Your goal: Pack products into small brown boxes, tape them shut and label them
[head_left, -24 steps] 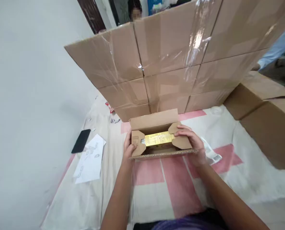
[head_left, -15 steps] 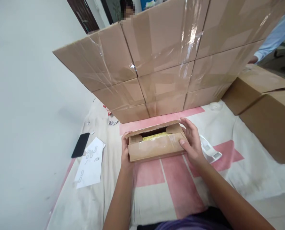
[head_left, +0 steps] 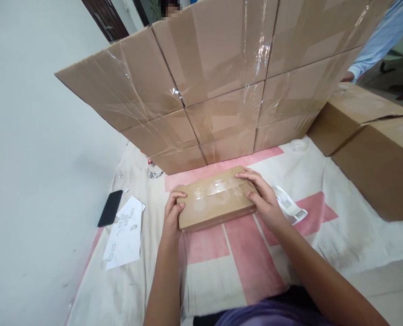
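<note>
Firmly held before the taped carton stack (head_left: 221, 59), a small cardboard box (head_left: 201, 215) shows its top flaps (head_left: 211, 209) already folded shut, the fingers of the left hand (head_left: 173, 208) and right hand (head_left: 265, 197) clamped on opposite ends. Closing looks done; whether the glossy seam (head_left: 221, 192) is sealed cannot be told.

Bare left hand (head_left: 173, 208) and bare right hand (head_left: 260, 192), fingers slim. Bare left forearm (head_left: 163, 276) and bare right forearm (head_left: 320, 267), slender, smooth in outline, narrowing toward wrists; both uncovered down to lower edge of head view. At bottom, soft purple fabric garment (head_left: 269, 316), top outline rounded, surface creased, lighter and darker violet streaks across it. Plain black cloth (head_left: 298, 296) bordering purple: small patch on left, broader patch on right. Lower part of clothing cut off by view.
</note>
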Action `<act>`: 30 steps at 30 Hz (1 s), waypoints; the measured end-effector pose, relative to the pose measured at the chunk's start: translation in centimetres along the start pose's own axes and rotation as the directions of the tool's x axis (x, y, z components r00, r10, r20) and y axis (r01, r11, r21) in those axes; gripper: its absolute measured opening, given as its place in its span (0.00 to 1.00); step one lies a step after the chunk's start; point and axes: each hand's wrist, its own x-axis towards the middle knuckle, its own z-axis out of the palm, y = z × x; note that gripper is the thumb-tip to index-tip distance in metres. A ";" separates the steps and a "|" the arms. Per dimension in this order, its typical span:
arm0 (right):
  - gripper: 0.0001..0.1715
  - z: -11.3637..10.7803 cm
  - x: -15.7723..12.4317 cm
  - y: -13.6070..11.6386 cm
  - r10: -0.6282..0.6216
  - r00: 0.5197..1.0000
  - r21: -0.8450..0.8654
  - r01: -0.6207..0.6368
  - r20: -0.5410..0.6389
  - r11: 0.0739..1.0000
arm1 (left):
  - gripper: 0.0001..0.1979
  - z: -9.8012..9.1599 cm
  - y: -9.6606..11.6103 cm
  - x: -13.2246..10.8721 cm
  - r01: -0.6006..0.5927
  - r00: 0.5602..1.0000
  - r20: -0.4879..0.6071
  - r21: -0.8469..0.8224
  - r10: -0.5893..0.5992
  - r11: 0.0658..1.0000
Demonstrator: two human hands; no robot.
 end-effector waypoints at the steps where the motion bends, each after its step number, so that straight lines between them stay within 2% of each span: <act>1: 0.24 0.0 0.0 -0.1 0.019 1.000 0.010 -0.019 0.001 1.000 | 0.09 0.0 0.9 -0.3 -0.030 0.999 0.030 0.106 0.027 0.994; 3: 0.23 0.2 0.2 -0.1 0.040 0.999 0.033 -0.040 0.007 0.999 | 0.08 0.6 3.1 -1.2 -0.141 0.984 0.153 0.356 0.091 0.924; 4: 0.23 0.3 0.3 -0.2 0.040 0.999 0.044 -0.040 0.009 0.998 | 0.10 1.3 4.3 -1.8 -0.217 0.966 0.231 0.482 0.116 0.849; 6: 0.21 0.5 0.5 -0.4 0.018 1.000 0.056 -0.018 -0.006 0.998 | 0.15 3.1 6.5 -3.0 -0.355 0.926 0.353 0.692 0.133 0.628; 8: 0.19 0.1 0.5 -1.1 0.023 1.000 0.064 -0.022 -0.014 0.998 | 0.20 4.9 7.9 -3.9 -0.426 0.903 0.408 0.802 0.136 0.419; 9: 0.19 -0.4 0.3 -1.6 0.054 0.999 0.068 -0.054 0.005 0.996 | 0.21 5.6 8.3 -4.1 -0.443 0.896 0.420 0.827 0.142 0.347; 11: 0.17 -2.4 -0.3 -2.7 0.147 0.988 0.066 -0.151 0.056 0.986 | 0.21 6.2 8.3 -4.3 -0.460 0.888 0.434 0.845 0.155 0.273; 13: 0.16 -5.2 -1.4 -3.8 0.258 0.966 0.017 -0.259 0.024 0.966 | 0.21 6.0 7.8 -4.2 -0.477 0.878 0.449 0.844 0.163 0.245; 17: 0.15 -11.0 -3.8 -3.5 0.441 0.872 -0.101 -0.468 -0.212 0.878 | 0.20 5.1 7.6 -4.1 -0.504 0.863 0.478 0.837 0.166 0.214; 19: 0.15 -12.7 -4.7 -2.2 0.499 0.842 -0.109 -0.527 -0.205 0.843 | 0.21 5.1 8.2 -4.3 -0.508 0.861 0.488 0.836 0.142 0.209; 21: 0.17 -13.5 -5.3 -0.9 0.536 0.831 -0.110 -0.552 -0.148 0.826 | 0.24 5.9 9.1 -4.6 -0.512 0.859 0.494 0.832 0.132 0.216; 23: 0.17 -13.6 -5.6 0.0 0.566 0.817 -0.111 -0.576 -0.112 0.810 | 0.27 7.3 9.9 -4.9 -0.544 0.839 0.513 0.802 0.182 0.249; 26: 0.16 -13.2 -5.6 0.3 0.611 0.784 -0.129 -0.621 -0.111 0.773 | 0.29 10.6 10.2 -5.6 -0.635 0.773 0.580 0.701 0.257 0.325; 28: 0.17 -13.0 -5.4 0.0 0.613 0.783 -0.157 -0.622 -0.105 0.767 | 0.27 13.3 9.3 -6.2 -0.695 0.713 0.650 0.604 0.265 0.390; 30: 0.17 -12.9 -5.1 -0.3 0.600 0.795 -0.184 -0.605 -0.087 0.775 | 0.26 16.3 7.4 -6.9 -0.736 0.638 0.727 0.480 0.254 0.477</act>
